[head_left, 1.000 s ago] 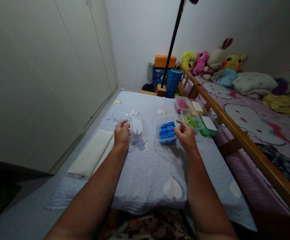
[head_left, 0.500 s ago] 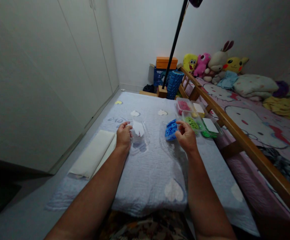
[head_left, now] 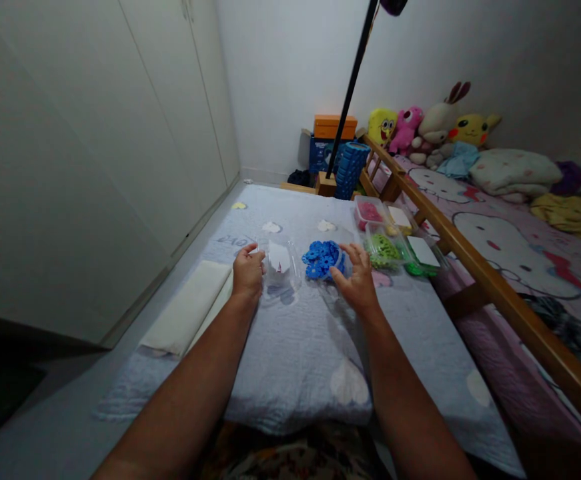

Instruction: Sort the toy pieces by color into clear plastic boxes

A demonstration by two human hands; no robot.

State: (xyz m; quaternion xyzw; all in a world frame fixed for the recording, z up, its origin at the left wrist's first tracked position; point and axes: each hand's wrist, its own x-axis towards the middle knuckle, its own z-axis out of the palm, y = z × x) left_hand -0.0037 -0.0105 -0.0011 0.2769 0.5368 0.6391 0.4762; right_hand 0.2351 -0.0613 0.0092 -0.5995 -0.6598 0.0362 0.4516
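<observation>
My left hand [head_left: 248, 272] is closed on the left edge of a clear plastic lid [head_left: 293, 270], which has a white label [head_left: 279, 257] on it. To its right, my right hand [head_left: 357, 277] grips the right side of a small clear plastic box [head_left: 341, 261], thumb in front and fingers behind. Blue flower-shaped pieces [head_left: 320, 260] show at the box's left side, toward the lid. The box looks tilted to the left; whether some pieces lie outside it I cannot tell.
Clear boxes of pink pieces [head_left: 369, 212], light green pieces [head_left: 383, 249] and darker green pieces [head_left: 420, 268] stand at the right by a wooden bed rail [head_left: 450, 237]. Folded cream cloth [head_left: 187, 307] lies left. A black pole [head_left: 353, 87] rises behind.
My right hand has moved left with the box of blue pieces, bringing it closer to the lid and tilting it. The left hand and lid have hardly moved.
</observation>
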